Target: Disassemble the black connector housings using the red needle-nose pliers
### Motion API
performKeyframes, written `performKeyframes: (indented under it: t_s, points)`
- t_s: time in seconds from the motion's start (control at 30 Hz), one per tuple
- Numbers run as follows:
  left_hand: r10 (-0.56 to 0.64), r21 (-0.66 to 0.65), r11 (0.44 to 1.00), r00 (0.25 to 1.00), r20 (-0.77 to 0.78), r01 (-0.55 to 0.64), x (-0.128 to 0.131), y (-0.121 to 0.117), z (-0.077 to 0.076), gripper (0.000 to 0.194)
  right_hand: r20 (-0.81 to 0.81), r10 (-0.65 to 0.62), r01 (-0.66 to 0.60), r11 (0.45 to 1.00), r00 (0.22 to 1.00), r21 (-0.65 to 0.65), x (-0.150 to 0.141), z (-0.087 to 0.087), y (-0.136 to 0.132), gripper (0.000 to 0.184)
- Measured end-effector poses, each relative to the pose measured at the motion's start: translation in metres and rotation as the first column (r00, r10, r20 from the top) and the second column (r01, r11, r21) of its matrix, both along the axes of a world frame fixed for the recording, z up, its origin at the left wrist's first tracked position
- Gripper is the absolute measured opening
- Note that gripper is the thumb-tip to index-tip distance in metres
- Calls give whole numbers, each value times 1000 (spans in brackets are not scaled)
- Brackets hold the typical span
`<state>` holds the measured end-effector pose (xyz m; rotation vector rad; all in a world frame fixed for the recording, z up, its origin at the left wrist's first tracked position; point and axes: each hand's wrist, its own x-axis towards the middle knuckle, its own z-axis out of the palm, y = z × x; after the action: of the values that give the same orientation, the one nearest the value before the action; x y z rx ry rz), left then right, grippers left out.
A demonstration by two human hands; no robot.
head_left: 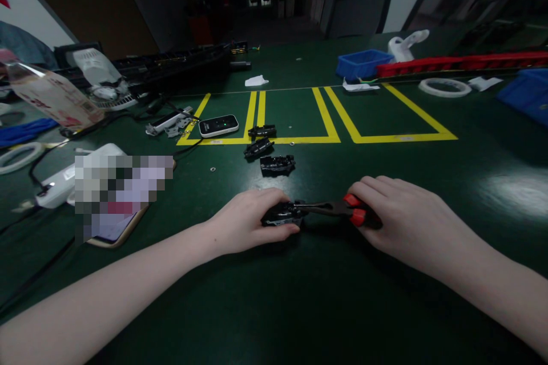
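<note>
Left hand (252,219) is curled snugly around a black plastic part (283,217) over the green tabletop (299,308); the right hand (396,217) is wrapped around red-handled pliers (338,209), their nose at that part. Two blue plastic bins (362,67) stand beyond to the right, contents unclear, and a pink-capped bottle (51,91) at far left.

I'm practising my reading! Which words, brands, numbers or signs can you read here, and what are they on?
No text reads clearly.
Black-faced device: pale lettering, too small to read.
Bottle: printing on its label, too blurred to read.
Little labels on the yellow tape: too small to read.
Phone: screen mostly pixelated, nothing readable.
</note>
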<state>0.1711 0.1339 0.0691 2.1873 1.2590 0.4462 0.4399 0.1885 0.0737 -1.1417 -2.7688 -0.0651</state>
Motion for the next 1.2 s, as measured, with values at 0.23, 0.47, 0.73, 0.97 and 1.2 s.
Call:
performKeyframes:
  t_s: [0.23, 0.47, 0.73, 0.97, 1.2]
  points:
    - [-25, 1, 1000, 1000, -5, 25, -2, 3, -3, 30, -5, 11, -11, 1000, 1000, -4, 1, -1, 1, 17]
    - [-18, 7, 1000, 1000, -22, 18, -1, 4, -5, 32, -16, 20, -20, 1000, 1000, -5, -1, -4, -1, 21]
    - [-24, 6, 1000, 999, -28, 25, -1, 3, -3, 31, -29, 29, -30, 1000, 999, -8, -5, -6, -5, 21]
    - [-31, 12, 999, 999, -31, 32, -1, 3, -5, 30, -28, 39, -40, 999, 999, -19, -3, -3, 0, 19]
    - [-19, 7, 1000, 1000, -11, 19, -1, 3, -3, 31, -48, 21, -22, 1000, 999, -22, 3, -2, 5, 21]
